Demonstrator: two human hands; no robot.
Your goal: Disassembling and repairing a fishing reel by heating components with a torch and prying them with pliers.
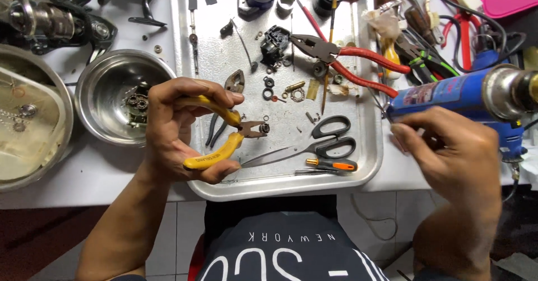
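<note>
Centrally, left hand (179,129) wrapped round yellow-handled pliers (224,138), fingers (216,97) clamped on both handles, nose of the pliers pinching a small dark ring-shaped part (265,128) just above the metal tray (370,163). Right hand (454,158) at right of frame, fingers (414,128) closed around the body of a blue gas torch (448,93), its metal nozzle end toward the right edge. On the tray, lower middle: black-handled scissors (330,138) with blades toward the left, and just below them a small orange-and-black screwdriver (332,164). Higher on the tray: red-handled pliers (347,59), a black plastic part (273,41), and loose washers and brass bits scattered between. Left of the tray on the white tabletop (112,169): a steel bowl (103,90) holding small metal parts, touching a larger round basin (33,124) at the left edge. Upper left of frame: a dark fishing reel (50,20). Upper right: tangled tools and cables, too cluttered to tell apart.
</note>
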